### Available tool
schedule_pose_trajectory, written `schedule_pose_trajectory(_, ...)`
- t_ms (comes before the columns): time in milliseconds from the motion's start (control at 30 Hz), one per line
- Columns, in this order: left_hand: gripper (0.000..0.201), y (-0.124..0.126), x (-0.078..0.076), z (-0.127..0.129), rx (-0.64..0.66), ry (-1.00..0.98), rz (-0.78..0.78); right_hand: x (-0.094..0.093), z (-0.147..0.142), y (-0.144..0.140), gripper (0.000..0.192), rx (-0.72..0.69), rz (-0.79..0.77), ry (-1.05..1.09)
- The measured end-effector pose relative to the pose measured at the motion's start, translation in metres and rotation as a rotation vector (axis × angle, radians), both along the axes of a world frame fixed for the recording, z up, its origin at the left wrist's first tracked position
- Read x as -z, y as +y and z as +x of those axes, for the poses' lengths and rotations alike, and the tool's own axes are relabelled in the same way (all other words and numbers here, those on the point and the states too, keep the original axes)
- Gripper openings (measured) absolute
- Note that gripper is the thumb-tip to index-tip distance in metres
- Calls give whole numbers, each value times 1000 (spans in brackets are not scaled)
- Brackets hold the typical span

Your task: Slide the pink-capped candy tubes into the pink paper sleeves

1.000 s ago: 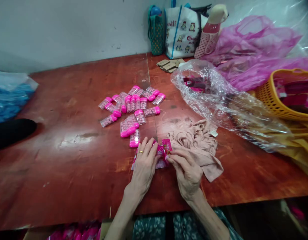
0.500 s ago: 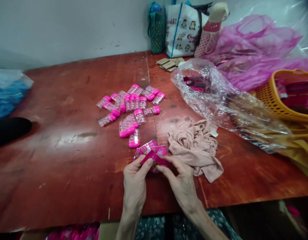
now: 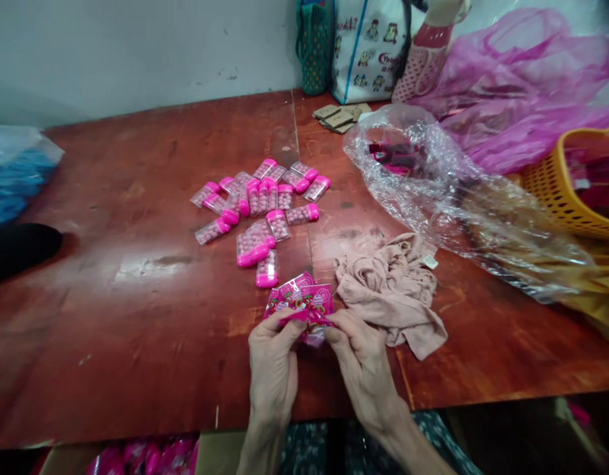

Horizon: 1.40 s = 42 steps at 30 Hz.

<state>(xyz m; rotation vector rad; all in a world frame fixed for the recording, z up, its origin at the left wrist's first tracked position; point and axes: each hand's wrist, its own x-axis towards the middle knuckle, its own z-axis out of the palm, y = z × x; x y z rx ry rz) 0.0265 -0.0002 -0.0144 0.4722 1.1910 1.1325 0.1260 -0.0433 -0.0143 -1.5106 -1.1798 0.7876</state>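
Between my two hands is a small pink printed packet (image 3: 311,321), pinched at both sides near the table's front edge. My left hand (image 3: 276,346) grips its left side between thumb and fingers. On the opposite side, the thumb and fingers of my right hand (image 3: 358,346) close on the packet. Just beyond lie more flat pink printed packets (image 3: 297,290), overlapping one another. Farther back is a loose group of clear candy boxes (image 3: 261,198) with bright pink caps and round pink candies inside.
A crumpled beige cloth (image 3: 390,284) lies right of my hands. Behind it spread a clear plastic bag (image 3: 400,152), a pink plastic bag (image 3: 522,86) and a yellow basket (image 3: 546,191). Brown cardboard pieces (image 3: 340,119) sit near the wall. A bag of blue items (image 3: 17,178) is far left.
The packet in my hands has tipped from showing its flat face to a folded, narrower view, its middle now puckered. My right fingers have closed in on its edge. The camera view has shifted slightly.
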Motion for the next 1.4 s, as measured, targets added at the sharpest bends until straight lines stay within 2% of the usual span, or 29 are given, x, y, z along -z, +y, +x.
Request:
schedule_pose_trajectory(67,12,1,-1,0,-4,2,-8,-4,2,2,18,-6,-50,72)
schedule_pose_trajectory(133,12,0,0,0,-11,8,-10,-5,1,3,23,11,-122,163)
schedule_pose_trajectory(233,11,-4,7,-1,8,60,37,-2,-2,4,9,26,-179,277)
schedule_pose_trajectory(367,13,-8,13,-9,58,363,210,4,-2,6,8,79,-153,225)
schedule_pose_trajectory(467,20,-5,11,-16,112,465,239,7,2,7,9,65,-146,163)
schedule_pose_trajectory(533,14,-3,9,-19,148,511,274,8,4,8,13,35,-159,167)
schedule_pose_trajectory(633,3,-1,13,-22,151,584,321,5,5,9,10,1,-180,226)
schedule_pose_trajectory(767,12,-4,24,-24,87,438,271,2,7,10,5,-47,-226,324)
schedule_pose_trajectory(833,16,-5,27,-24,59,392,265,1,8,10,10,-79,-281,355)
schedule_pose_trajectory(1000,21,-3,23,-27,28,470,369,3,7,9,19,-170,-325,462)
schedule_pose_trajectory(1100,19,-4,23,-30,2,495,381,1,0,8,14,-82,-280,370)
schedule_pose_trajectory(1233,9,-8,27,-33,-104,444,355,1,-10,7,16,6,-197,218)
schedule_pose_trajectory(1333,16,-11,26,-36,-149,375,495,2,-13,6,14,12,-134,147)
schedule_pose_trajectory(1400,12,-14,22,-40,-76,367,590,4,-14,5,15,6,-100,105)
